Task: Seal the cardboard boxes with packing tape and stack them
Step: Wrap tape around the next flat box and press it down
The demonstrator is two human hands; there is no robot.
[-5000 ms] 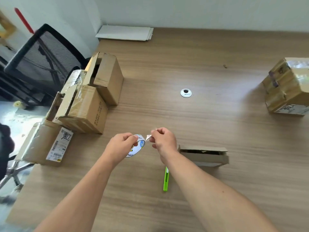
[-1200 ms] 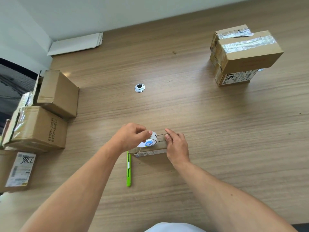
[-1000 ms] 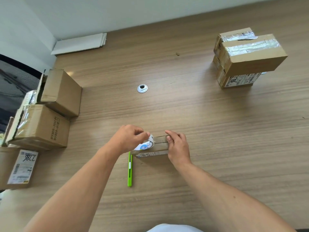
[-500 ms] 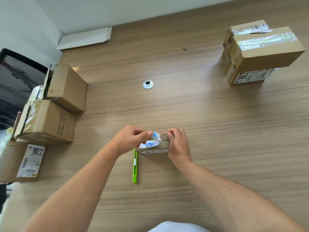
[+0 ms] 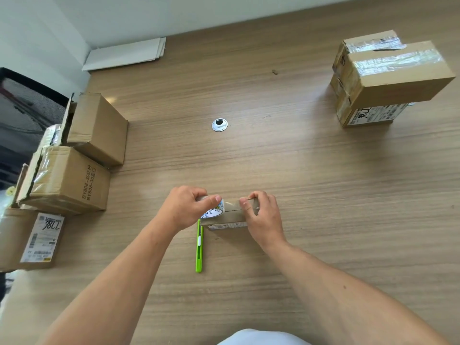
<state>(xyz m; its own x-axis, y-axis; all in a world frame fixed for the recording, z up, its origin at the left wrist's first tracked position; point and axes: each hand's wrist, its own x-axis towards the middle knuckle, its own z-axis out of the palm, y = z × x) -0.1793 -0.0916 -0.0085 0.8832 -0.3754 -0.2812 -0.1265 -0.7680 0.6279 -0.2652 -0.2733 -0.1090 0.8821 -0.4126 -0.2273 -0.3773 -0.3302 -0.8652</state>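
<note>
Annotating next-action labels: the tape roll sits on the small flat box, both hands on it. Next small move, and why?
Likely draw the tape roll down over the left edge of the small box. The left hand grips the roll at that end, the right hand holds the right end, and the green cutter lies untouched alongside.

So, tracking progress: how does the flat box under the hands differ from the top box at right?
The flat box is low; the top box is bulkier. The flat box lies on the table, mid-taping; the top box sits on another box, tape across its lid. Both cardboard.
</note>
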